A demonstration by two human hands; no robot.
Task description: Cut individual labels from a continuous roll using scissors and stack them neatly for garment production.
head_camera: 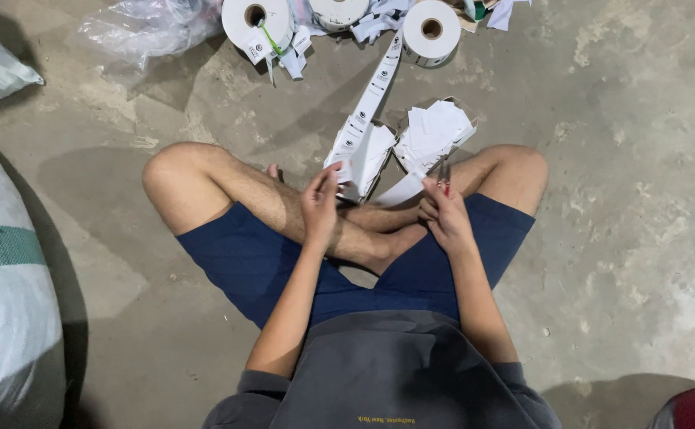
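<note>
The white label strip (375,87) I'm watching runs flat and printed from a roll (431,30) on the concrete floor (617,199) down to my crossed legs. My left hand (320,205) pinches its near end between curled fingers. My right hand (441,213) is closed around small scissors (443,176), just beside two piles of cut labels (431,135).

White label rolls (432,30) lie on the floor ahead; a printed label strip (375,87) runs down to cut label stacks (435,131) by the knees.

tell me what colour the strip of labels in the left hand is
White, with small dark round marks along the label strip, clearest in the head view.
</note>
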